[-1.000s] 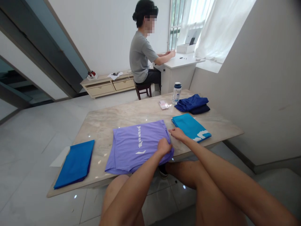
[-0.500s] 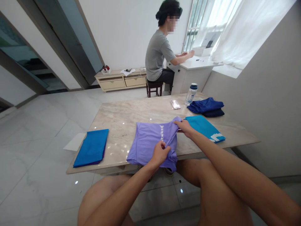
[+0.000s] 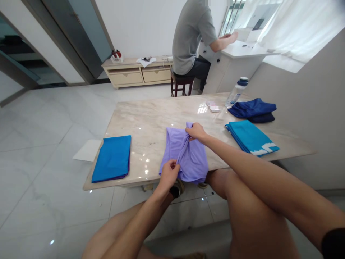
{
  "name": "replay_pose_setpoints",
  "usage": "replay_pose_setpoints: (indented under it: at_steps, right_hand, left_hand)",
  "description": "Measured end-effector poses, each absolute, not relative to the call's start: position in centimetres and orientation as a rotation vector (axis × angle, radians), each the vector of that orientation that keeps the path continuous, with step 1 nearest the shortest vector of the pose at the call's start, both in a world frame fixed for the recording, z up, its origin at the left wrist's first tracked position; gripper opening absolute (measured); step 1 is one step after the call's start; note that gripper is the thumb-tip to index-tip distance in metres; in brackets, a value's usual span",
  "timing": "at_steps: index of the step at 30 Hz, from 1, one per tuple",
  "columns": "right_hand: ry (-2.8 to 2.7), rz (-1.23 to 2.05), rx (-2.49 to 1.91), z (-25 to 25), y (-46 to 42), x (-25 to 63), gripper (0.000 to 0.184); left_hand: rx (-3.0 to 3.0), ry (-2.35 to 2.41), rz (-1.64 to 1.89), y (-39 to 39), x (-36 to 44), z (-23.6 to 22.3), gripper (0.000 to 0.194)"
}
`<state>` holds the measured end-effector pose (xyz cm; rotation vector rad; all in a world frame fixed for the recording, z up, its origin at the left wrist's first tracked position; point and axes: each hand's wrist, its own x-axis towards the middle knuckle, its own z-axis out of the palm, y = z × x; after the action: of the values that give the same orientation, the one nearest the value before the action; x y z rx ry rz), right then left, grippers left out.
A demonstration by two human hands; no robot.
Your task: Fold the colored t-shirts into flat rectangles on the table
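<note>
A purple T-shirt (image 3: 196, 158) lies partly folded at the near edge of the marble table (image 3: 145, 115), its right part turned over toward the left. My left hand (image 3: 169, 174) pinches the turned edge near the table's front. Farther back, my right hand (image 3: 196, 132) is closed on the same edge, with a bit of cloth standing up at its fingertips. The white print on the shirt is covered by the fold. A folded blue cloth (image 3: 111, 156) with purple beneath it rests to the left. On the right sits a folded turquoise cloth (image 3: 250, 136) with a white pattern.
Behind the turquoise cloth are dark blue clothes (image 3: 253, 109) and a clear bottle (image 3: 237, 91) with a blue cap. A blurred pinkish item (image 3: 212, 107) lies beside them. A person in a grey shirt (image 3: 188, 39) sits at a white desk (image 3: 242, 50) beyond the table.
Both hands have drawn the shirt's right edge up and over to the left, hiding the white print. The shirt now looks narrower. The view has shifted and tilted down.
</note>
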<state>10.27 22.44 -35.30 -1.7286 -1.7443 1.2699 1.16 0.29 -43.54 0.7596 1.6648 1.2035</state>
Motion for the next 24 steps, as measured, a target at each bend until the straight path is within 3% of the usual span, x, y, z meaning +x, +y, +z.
replay_pose_setpoints:
  at_steps: [8,15,24]
  right_hand:
    - [-1.872,1.180,-1.750,-36.2,22.0,6.3,0.007]
    - [-1.705,1.532,-1.586,-35.5,21.2,4.9,0.014]
    - [-2.129,1.142,-1.700,-34.9,23.2,9.6,0.014]
  left_hand:
    - [0.772,1.778,1.235,-0.5,-2.2,-44.1,0.019]
    - [0.928,2.111,1.057,-1.2,-4.1,-43.1,0.028]
    - [1.309,2.296,0.608,-1.6,-3.2,-41.7,0.048]
